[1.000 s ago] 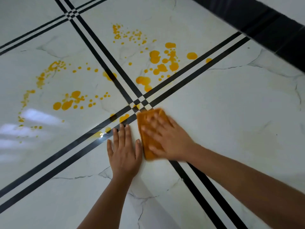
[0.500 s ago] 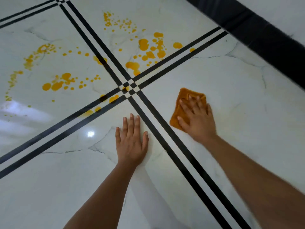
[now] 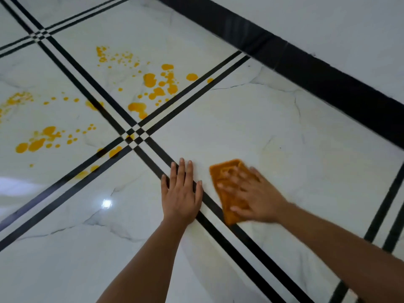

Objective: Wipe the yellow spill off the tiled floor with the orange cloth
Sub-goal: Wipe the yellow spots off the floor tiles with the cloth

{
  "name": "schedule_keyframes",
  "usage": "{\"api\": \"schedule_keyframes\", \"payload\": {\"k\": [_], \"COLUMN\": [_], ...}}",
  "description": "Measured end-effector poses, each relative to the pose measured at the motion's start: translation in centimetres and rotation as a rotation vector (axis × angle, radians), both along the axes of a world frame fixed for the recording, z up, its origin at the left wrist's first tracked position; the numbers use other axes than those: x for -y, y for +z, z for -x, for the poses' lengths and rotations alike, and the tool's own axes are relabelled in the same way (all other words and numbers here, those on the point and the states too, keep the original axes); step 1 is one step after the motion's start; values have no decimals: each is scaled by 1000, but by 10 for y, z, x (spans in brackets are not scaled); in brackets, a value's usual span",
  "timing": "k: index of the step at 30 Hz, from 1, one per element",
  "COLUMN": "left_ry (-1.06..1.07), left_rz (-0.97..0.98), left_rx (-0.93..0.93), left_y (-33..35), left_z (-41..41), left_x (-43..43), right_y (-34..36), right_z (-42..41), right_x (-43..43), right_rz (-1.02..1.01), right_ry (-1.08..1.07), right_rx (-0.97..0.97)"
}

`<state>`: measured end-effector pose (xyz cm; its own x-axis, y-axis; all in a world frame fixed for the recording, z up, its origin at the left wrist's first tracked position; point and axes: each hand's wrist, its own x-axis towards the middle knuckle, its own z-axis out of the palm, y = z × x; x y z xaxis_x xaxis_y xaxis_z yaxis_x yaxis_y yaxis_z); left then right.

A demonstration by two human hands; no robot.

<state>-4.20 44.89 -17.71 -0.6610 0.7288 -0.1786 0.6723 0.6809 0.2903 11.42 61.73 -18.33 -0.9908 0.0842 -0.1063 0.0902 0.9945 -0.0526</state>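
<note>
Right hand (image 3: 251, 193) lies flat, fingers spread, palm pressing the orange cloth (image 3: 227, 182) to the tiled floor (image 3: 284, 119); not gripping it, just pinning it down. Compared with half a second ago, I note the cloth has swept back toward the black double grout line (image 3: 218, 217), its lower corner now touching that stripe; a second ago it sat up at the stripe crossing (image 3: 134, 134). The hand is motion-blurred, so I judge the stroke is mid-pass. Left hand (image 3: 181, 193) is open and flat on the floor, straddling the same stripe just beside the cloth, bracing and holding nothing. The tile under the cloth shows no drops, only a faint yellowish haze farther right. Most of the yellow spill (image 3: 157, 84) is unwiped: clusters beyond the crossing, more at far left, and smears along the stripes. The bracing hand sits between cloth and the nearer drops. A black border band (image 3: 306, 68) runs along the far edge, well apart.
</note>
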Motion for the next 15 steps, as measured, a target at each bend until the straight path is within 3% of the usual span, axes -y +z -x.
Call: {"api": "schedule_keyframes", "payload": {"k": [1,3,4,5,8,9,10,12,13,14,15], "left_ry": [-13,-35,-46,-43,-42,-46,-49,-45,-39,-31,-28], "left_rz": [-3,10,23,28,32,30,30,20,16,15,15], "left_rx": [7,2,-7,-13,-32,-33,-33,-31,-26,-20,-19], "left_y": [0,0,-3,-3,-3,-2,-1,-1,-2,-2,-2], "left_z": [0,1,2,5,11,11,11,10,11,11,11], "left_x": [-6,-17,-27,-32,-50,-55,-59,-68,-71,-74,-75], "right_y": [0,4,2,3,0,0,-1,1,2,4,1], "right_z": [3,27,38,43,9,2,4,23,35,40,33], "right_x": [-21,-39,-39,-31,-39,-57,-73,-79,-70,-60,-54], "right_rz": [5,69,73,65,34,22,30,91,92,86,69], "right_ry": [-129,-656,-779,-722,-83,-49,-179,-683,-800,-753,-565], "right_rx": [-18,-70,-40,-29,32,28,3,-45,-25,-29,-45]}}
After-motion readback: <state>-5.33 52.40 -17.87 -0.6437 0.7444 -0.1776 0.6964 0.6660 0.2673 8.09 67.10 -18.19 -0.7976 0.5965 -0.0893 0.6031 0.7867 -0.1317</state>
